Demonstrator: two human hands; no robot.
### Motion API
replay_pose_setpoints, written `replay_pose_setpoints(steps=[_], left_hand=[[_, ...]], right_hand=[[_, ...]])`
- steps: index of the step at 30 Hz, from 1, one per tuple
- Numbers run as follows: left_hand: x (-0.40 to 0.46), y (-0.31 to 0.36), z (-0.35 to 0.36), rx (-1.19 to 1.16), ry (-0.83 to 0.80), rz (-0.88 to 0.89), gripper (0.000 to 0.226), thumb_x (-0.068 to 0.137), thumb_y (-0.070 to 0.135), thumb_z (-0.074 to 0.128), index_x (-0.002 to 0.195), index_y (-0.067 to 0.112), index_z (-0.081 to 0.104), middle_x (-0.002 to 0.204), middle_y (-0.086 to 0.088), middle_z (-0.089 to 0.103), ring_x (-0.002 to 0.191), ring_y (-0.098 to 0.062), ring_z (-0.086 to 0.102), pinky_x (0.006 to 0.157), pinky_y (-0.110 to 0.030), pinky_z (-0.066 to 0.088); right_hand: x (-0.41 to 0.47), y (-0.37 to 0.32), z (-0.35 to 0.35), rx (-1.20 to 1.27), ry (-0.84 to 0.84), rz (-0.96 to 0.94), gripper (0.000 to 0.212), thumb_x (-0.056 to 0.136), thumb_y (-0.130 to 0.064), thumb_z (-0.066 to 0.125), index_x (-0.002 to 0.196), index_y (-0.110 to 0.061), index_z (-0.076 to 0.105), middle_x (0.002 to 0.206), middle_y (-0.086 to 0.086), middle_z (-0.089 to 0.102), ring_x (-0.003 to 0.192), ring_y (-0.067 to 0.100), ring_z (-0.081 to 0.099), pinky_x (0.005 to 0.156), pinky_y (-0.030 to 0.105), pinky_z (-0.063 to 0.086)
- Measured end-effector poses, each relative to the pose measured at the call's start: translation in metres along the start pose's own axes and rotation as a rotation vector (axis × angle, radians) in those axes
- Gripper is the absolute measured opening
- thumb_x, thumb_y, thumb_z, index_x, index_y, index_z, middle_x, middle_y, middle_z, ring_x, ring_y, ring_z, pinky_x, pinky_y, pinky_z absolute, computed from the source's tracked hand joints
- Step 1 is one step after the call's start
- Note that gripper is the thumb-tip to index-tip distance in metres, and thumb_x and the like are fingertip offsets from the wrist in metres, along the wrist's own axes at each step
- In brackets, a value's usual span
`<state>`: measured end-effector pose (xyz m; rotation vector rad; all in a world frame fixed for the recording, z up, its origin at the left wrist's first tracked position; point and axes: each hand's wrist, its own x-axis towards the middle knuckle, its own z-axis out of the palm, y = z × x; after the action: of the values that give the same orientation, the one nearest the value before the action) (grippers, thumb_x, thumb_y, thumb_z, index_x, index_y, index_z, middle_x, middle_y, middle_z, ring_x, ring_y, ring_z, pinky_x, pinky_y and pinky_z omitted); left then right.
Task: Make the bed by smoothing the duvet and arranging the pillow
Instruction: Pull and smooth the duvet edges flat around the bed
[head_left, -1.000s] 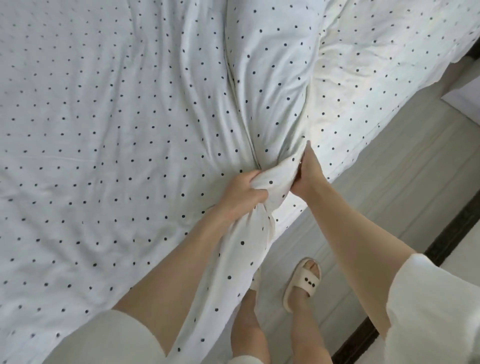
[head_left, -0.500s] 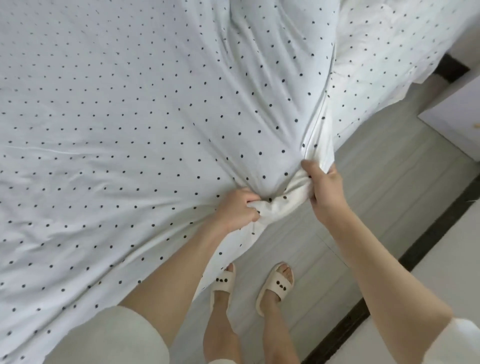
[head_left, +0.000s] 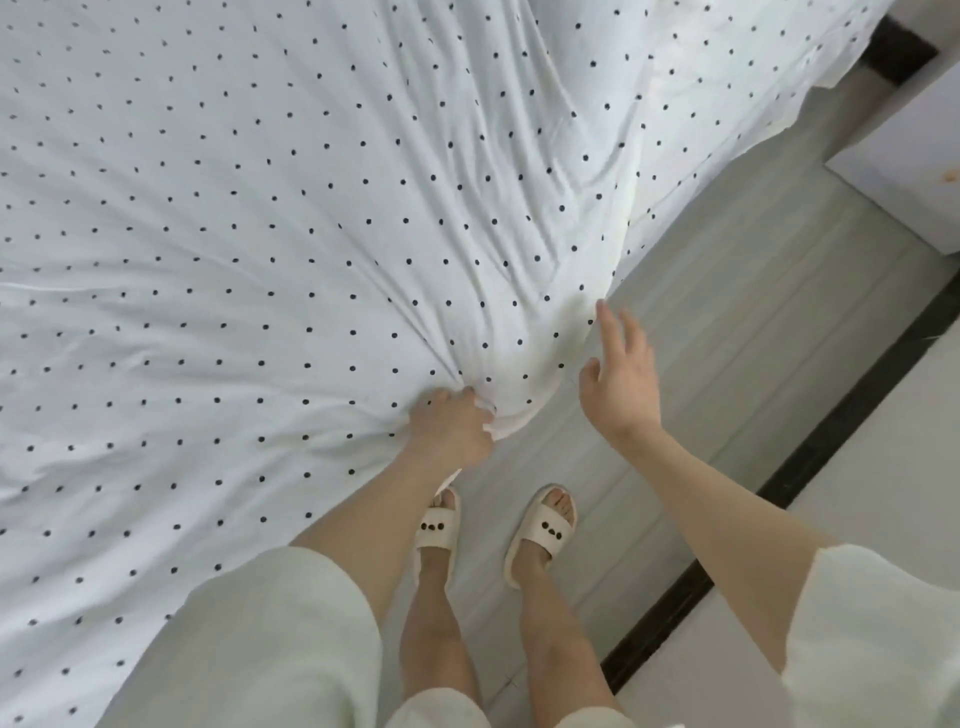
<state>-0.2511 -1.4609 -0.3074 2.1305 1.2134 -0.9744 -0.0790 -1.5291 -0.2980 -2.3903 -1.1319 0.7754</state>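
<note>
A white duvet (head_left: 249, 249) with small black dots covers the bed and fills the left and top of the view. Creases fan out across it from its near edge. My left hand (head_left: 451, 428) is shut on a bunched fold of that edge, at the side of the bed. My right hand (head_left: 618, 379) hovers just right of the duvet's edge, fingers spread, holding nothing. Its fingertips are close to the cloth. No pillow is in view.
I stand on a pale wood floor (head_left: 727, 332) beside the bed, in cream slippers (head_left: 540, 530). A dark strip (head_left: 810, 462) runs diagonally across the floor at the right. A white cabinet (head_left: 914, 156) stands at the upper right near the bed's corner.
My right hand has let go of the duvet edge and opened. The left hand keeps its grip and has drawn the edge toward me. The big ridge in the duvet has flattened.
</note>
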Motion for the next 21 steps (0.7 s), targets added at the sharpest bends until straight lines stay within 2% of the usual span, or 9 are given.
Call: replay_pose_setpoints(steps=[3,5,7,9,11,13,16,18,21], left_hand=[[0.003,-0.002,-0.016,-0.029,0.456,0.047,0.027,0.088,0.022,0.043,0.1,0.019,0.067,0.1,-0.002,0.07,0.104,-0.025,0.058,0.087,-0.036,0.038],[0.006,-0.011,-0.015,0.026,0.786,0.042,0.029,0.078,0.021,0.053,0.104,0.019,0.065,0.109,-0.002,0.067,0.112,-0.026,0.052,0.096,-0.049,0.037],[0.008,-0.014,-0.016,0.039,0.623,-0.026,0.058,0.078,0.026,0.059,0.134,0.028,0.043,0.148,-0.006,0.034,0.138,-0.033,0.025,0.103,-0.065,0.026],[0.011,-0.016,-0.013,0.006,0.303,-0.118,0.077,0.085,0.035,0.056,0.146,0.043,0.011,0.158,-0.002,-0.008,0.144,-0.038,-0.008,0.106,-0.07,0.017],[0.013,-0.014,-0.016,0.029,0.179,-0.153,0.07,0.088,0.04,0.051,0.145,0.047,0.009,0.158,0.0,-0.01,0.142,-0.04,-0.013,0.107,-0.067,0.019],[0.015,-0.005,-0.029,0.001,0.218,-0.164,0.051,0.092,0.041,0.045,0.141,0.04,0.031,0.153,-0.001,0.017,0.14,-0.038,0.007,0.103,-0.054,0.032],[0.02,0.008,-0.051,-0.162,0.332,-0.074,0.034,0.095,0.033,0.04,0.119,0.02,0.061,0.125,-0.003,0.052,0.122,-0.028,0.041,0.088,-0.038,0.045],[0.023,0.018,-0.065,-0.284,0.404,0.004,0.031,0.095,0.027,0.042,0.115,0.015,0.063,0.12,-0.003,0.056,0.12,-0.023,0.045,0.089,-0.036,0.045],[0.035,0.032,-0.09,-0.297,0.536,0.106,0.042,0.094,0.024,0.046,0.134,0.015,0.048,0.133,-0.003,0.049,0.125,-0.025,0.04,0.096,-0.037,0.042]], right_hand=[[0.022,-0.017,0.009,-0.197,-0.041,-0.365,0.069,0.086,-0.002,0.04,0.149,-0.024,0.022,0.158,0.012,0.012,0.145,0.033,0.011,0.114,0.049,0.022],[0.033,-0.014,0.014,-0.378,-0.313,-0.319,0.067,0.09,-0.009,0.036,0.149,-0.032,0.012,0.16,0.003,0.001,0.147,0.029,0.0,0.114,0.048,0.019],[0.038,0.0,0.014,-0.486,-0.687,-0.046,0.072,0.091,-0.014,0.033,0.148,-0.04,-0.001,0.157,-0.001,0.013,0.146,0.027,0.007,0.11,0.046,0.028],[0.038,0.013,0.014,-0.445,-0.815,0.118,0.071,0.091,-0.017,0.032,0.148,-0.043,-0.001,0.147,0.004,0.037,0.137,0.031,0.03,0.105,0.042,0.037],[0.046,0.017,0.015,-0.268,-0.721,0.139,0.061,0.093,-0.018,0.033,0.149,-0.035,0.015,0.148,0.006,0.038,0.133,0.031,0.037,0.107,0.039,0.035],[0.056,0.008,0.006,-0.053,-0.577,0.174,0.052,0.095,-0.017,0.035,0.146,-0.02,0.03,0.149,0.008,0.038,0.132,0.029,0.039,0.106,0.034,0.033],[0.075,-0.01,-0.019,0.353,-0.422,0.347,0.047,0.096,-0.017,0.034,0.143,-0.015,0.034,0.143,0.011,0.043,0.123,0.028,0.046,0.1,0.033,0.038],[0.086,-0.018,-0.039,0.55,-0.368,0.428,0.043,0.098,-0.019,0.033,0.141,-0.018,0.038,0.145,0.015,0.04,0.127,0.033,0.044,0.105,0.041,0.041],[0.108,-0.02,-0.06,0.655,-0.294,0.484,0.046,0.097,-0.021,0.033,0.143,-0.02,0.036,0.149,0.003,0.037,0.133,0.023,0.038,0.104,0.04,0.042]])
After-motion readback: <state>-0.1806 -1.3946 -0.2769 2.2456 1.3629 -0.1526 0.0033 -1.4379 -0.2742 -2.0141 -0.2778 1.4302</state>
